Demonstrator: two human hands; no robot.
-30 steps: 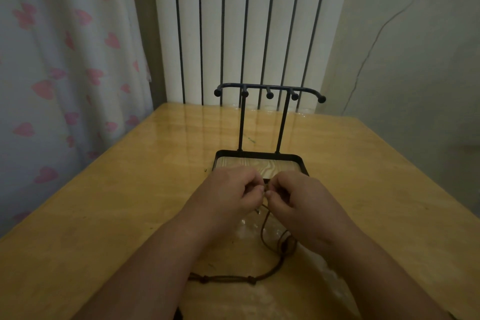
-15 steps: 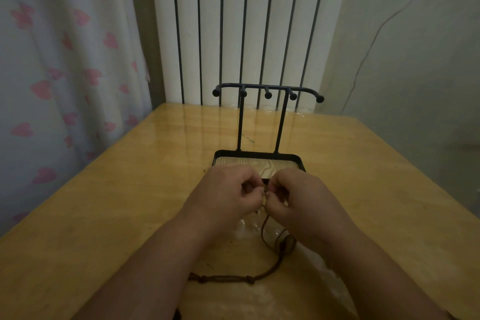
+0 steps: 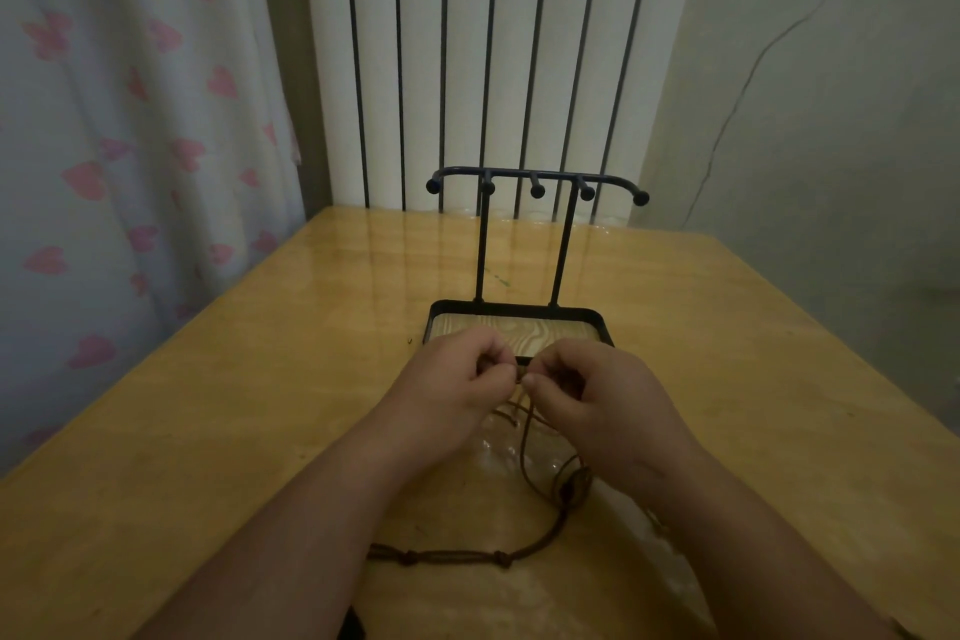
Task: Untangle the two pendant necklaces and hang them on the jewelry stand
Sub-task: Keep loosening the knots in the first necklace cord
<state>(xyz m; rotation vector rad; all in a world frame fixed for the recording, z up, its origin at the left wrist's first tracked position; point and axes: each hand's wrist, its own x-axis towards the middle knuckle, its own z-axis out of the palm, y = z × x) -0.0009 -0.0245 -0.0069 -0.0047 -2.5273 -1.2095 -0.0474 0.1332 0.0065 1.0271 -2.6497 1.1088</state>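
The scene was dim and flat, its colours muted, with no hard shadows. The glossy table [image 3: 234,405] reflected the pale radiator [image 3: 467,42] in soft streaks at its far end. Wide-angle distortion bowed the curtain [image 3: 130,146] and the table's edges. The dark cord [image 3: 457,555] looked faint and smeared.

Left hand [image 3: 457,387] and right hand [image 3: 605,405] pinch necklace cord [image 3: 528,439]
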